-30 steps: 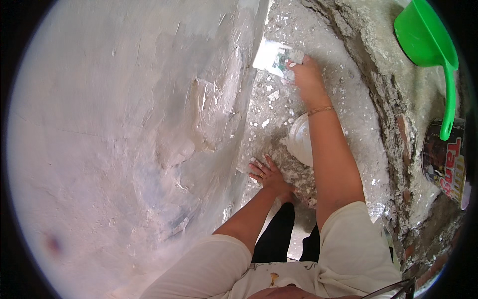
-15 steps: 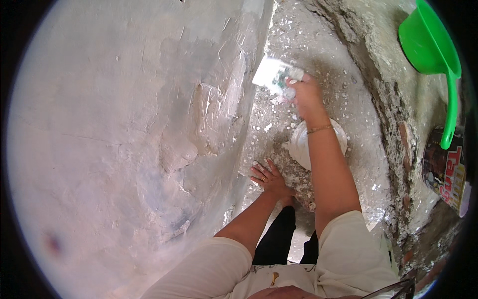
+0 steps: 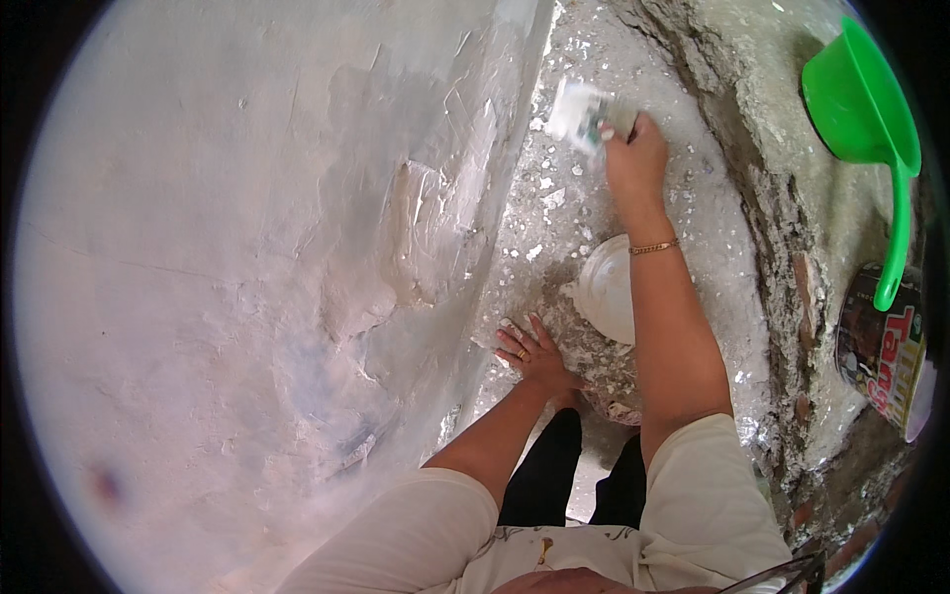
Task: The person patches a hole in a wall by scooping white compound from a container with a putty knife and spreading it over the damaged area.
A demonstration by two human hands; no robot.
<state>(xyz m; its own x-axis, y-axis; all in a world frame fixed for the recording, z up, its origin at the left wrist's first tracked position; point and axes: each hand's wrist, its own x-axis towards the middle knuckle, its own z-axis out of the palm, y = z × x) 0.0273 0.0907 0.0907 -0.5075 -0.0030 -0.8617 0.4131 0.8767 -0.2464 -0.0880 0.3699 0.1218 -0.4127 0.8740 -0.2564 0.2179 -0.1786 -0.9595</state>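
In my right hand (image 3: 635,163) is a broad putty knife (image 3: 579,111), its flat blade coated white and blurred by motion. The blade is over the speckled floor (image 3: 554,198), a little to the right of the wall's base. My left hand (image 3: 536,358) has its fingers spread, with white smears on the tips, low down beside the wall; it holds nothing. A round white dish (image 3: 606,287) rests on the floor between my arms, partly hidden by my right forearm. Rough, uneven plaster patches mark the wall (image 3: 426,228) at left.
At the far right are a green dipper (image 3: 856,99) with a long handle and a dark printed tub (image 3: 881,346) under that handle's end. A broken, crumbly ledge (image 3: 762,198) runs along the floor's right side. White flakes litter the floor.
My right hand has drawn the putty knife rightward and slightly farther off, away from the wall's base. My forearm now uncovers more of the dish's left side. My left hand stays put.
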